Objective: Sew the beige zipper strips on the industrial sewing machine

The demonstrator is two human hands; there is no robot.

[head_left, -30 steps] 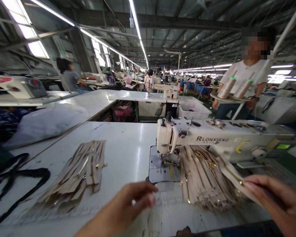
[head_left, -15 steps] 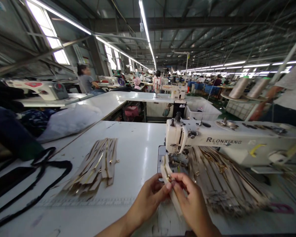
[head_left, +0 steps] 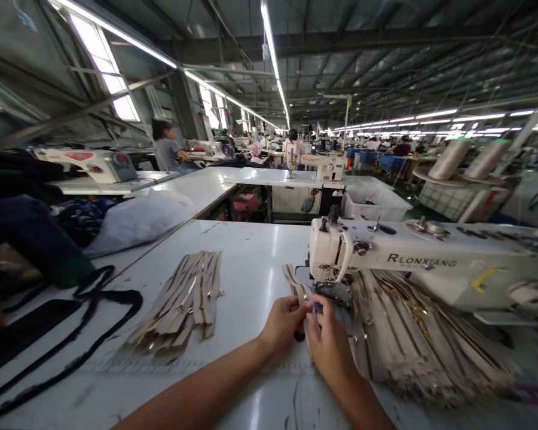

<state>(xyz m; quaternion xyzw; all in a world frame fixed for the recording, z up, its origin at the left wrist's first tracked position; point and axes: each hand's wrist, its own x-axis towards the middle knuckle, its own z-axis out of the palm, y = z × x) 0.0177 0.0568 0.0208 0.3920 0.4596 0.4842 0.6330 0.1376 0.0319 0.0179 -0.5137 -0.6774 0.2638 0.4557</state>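
Note:
A beige zipper (head_left: 298, 280) with a metal slider is pinched between both hands, just left of and in front of the needle area of a white sewing machine (head_left: 385, 248). My left hand (head_left: 282, 325) is closed on its left side, thumb near the slider. Opposite it, my right hand (head_left: 329, 340) has its fingers closed on the same zipper. One fanned pile of beige zippers (head_left: 183, 298) lies on the table to the left. A larger zipper pile (head_left: 412, 334) spreads beneath and in front of the machine arm.
Black straps (head_left: 85, 322) and a white bag (head_left: 143, 218) are at the left. A ruler strip runs along the white table (head_left: 237, 251). Behind stand another sewing machine (head_left: 329, 167), a white bin (head_left: 376, 197) and thread cones (head_left: 451, 156). A seated person (head_left: 168, 146) is at the back left.
Both hands and the zipper have moved slightly up and away from the needle area. The view has shifted left, and the person at the right edge is out of view.

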